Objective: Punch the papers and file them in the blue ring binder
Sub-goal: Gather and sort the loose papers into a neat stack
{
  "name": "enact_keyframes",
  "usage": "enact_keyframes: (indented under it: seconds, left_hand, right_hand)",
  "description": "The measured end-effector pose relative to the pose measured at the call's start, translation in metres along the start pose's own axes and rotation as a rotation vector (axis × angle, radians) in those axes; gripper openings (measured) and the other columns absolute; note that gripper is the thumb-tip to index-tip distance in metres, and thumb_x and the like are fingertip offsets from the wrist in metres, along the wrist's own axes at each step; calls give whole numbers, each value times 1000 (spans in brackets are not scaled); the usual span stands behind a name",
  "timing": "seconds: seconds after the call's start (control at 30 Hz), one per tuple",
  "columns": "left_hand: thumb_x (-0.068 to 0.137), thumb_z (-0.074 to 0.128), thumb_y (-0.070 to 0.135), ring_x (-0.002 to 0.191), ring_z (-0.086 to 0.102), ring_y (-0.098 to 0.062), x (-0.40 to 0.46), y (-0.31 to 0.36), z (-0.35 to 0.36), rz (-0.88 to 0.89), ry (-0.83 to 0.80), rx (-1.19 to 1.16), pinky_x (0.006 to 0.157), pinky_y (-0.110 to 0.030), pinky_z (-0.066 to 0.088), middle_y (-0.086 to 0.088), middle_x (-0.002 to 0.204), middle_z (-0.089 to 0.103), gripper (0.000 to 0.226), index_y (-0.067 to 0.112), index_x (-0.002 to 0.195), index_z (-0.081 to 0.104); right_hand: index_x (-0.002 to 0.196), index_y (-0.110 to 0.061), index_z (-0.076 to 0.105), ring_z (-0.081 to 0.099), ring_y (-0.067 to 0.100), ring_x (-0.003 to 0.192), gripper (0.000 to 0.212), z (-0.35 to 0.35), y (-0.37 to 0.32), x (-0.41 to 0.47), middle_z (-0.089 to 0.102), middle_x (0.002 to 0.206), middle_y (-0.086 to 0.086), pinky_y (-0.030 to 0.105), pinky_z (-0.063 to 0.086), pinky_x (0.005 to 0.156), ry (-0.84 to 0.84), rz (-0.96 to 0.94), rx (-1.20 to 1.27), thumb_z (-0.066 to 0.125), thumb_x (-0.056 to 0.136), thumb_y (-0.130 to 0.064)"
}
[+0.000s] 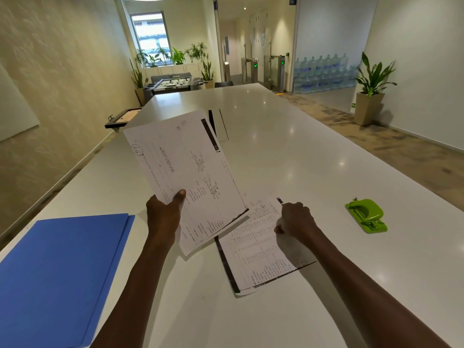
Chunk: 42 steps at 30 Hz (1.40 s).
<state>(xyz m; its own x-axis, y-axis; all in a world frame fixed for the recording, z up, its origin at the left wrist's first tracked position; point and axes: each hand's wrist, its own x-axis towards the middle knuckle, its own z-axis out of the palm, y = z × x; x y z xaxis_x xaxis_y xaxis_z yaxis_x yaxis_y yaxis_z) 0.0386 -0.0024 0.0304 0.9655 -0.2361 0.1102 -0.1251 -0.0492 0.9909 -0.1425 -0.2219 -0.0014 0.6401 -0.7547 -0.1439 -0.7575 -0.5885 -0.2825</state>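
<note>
showing solid blue across the ring binder (60, 267), glowing lime green on the hole punch (366, 216). reading white on both papers (185, 177), crowded with black print and handwriting, carrying black bands along some edges (photocopy shadows, seemingly). gleaming glossy white over the table (288, 146), speckled with pale light reflections.

The sheet (261, 249) lies flat on the worktop (288, 136), and everything else is placed from it. The ring binder (57, 275) lies well to its left, the hole punch (366, 215) well to its right. The sheaf of papers (185, 177) is raised above its far left corner, overlapping it. A potted plant (371, 96) stands on the floor far behind, to the right.
</note>
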Motion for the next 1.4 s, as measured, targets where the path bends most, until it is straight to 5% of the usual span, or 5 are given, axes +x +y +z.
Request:
enact_keyframes:
  seconds: [0.27, 0.5, 0.93, 1.17, 1.4]
  left_hand:
    - [90, 68, 20, 92, 63, -23, -7, 2, 3, -1, -30, -12, 73, -37, 55, -2, 110, 63, 41, 16, 127, 52]
    - [90, 68, 20, 92, 62, -21, -2, 3, 4, 1, -26, -25, 64, -27, 53, 0, 109, 64, 39, 16, 126, 54]
    - [90, 68, 19, 82, 61, -14, -5, -3, 2, 24, -41, -5, 57, -20, 51, 1, 108, 63, 40, 15, 128, 54]
    - [91, 67, 18, 91, 61, -20, -8, -5, 6, 32, -70, -8, 61, -23, 53, -1, 111, 63, 40, 16, 129, 54]
    - [90, 68, 20, 78, 61, -9, 0, 0, 0, 33, -47, -5, 52, -17, 51, 2, 103, 63, 40, 14, 127, 54]
  right_hand:
    - [128, -2, 51, 48, 35, 117, 39, 7, -18, 3, 53, 126, 22, 38, 45, 94, 14, 24, -102, 49, 89, -11]
    - [127, -3, 47, 40, 36, 116, 91, 22, -27, -1, 44, 126, 24, 41, 43, 93, -28, 73, -134, 71, 66, -67]
    - [131, 0, 41, 37, 35, 120, 94, 17, -19, 9, 40, 129, 22, 43, 42, 97, 11, 208, -18, 81, 64, -53]
    - [122, -5, 54, 47, 35, 118, 67, 9, -25, 10, 54, 125, 17, 44, 45, 95, -72, 165, 39, 82, 70, -34]
    - [121, 2, 43, 57, 36, 114, 79, 6, -10, 5, 58, 120, 16, 40, 50, 88, 34, 126, 205, 87, 64, -31]
